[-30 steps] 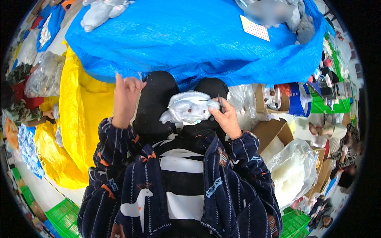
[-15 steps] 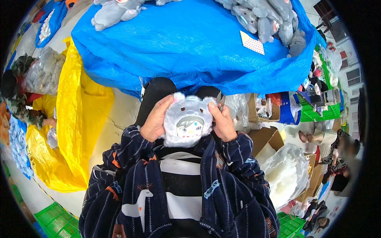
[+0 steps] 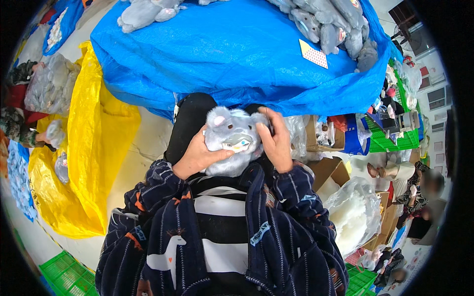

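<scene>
**Both hands hold a fluffy grey toy**

Left hand (image 3: 197, 157) and right hand (image 3: 276, 143) press together on the soft, round plush toy (image 3: 232, 140), held over the lap, near a crinkly blue sheet (image 3: 237, 54).

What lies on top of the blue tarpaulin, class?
On the blue tarpaulin lie grey plush toys, more at its far left edge, and a small patterned card. Whatever it covers underneath is hidden.

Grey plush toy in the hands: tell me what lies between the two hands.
Head view: only the grey plush toy lies between left hand and right hand, both pressed against its sides.
</scene>
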The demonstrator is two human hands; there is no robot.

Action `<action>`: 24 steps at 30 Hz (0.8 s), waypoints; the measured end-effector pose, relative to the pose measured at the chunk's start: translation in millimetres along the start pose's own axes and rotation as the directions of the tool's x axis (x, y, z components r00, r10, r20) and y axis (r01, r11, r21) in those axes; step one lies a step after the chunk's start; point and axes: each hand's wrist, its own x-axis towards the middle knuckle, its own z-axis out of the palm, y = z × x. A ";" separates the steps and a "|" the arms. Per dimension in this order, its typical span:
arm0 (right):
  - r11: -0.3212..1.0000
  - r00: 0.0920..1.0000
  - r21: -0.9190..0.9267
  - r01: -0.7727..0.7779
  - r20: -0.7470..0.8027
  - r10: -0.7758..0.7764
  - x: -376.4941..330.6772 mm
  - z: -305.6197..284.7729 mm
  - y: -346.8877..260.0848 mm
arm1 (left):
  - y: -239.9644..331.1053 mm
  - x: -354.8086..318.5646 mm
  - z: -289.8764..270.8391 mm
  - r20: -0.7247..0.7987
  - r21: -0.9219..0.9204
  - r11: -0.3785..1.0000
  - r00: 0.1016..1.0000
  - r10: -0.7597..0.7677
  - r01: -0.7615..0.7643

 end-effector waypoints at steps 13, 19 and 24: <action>0.933 0.955 -0.324 0.154 0.291 -0.057 -2.9 -39.6 -42.2 | -1.3 1.9 -4.3 0.066 -0.024 0.998 0.996 -0.054 0.056; 0.929 0.953 -0.339 0.151 0.300 -0.045 0.4 -42.6 -44.1 | -4.2 3.4 -5.5 0.089 0.017 0.999 0.995 -0.038 0.036; 0.909 0.945 -0.375 0.183 0.321 -0.058 2.2 -45.2 -47.0 | 0.6 2.6 -1.9 0.085 0.014 0.999 0.996 -0.036 0.035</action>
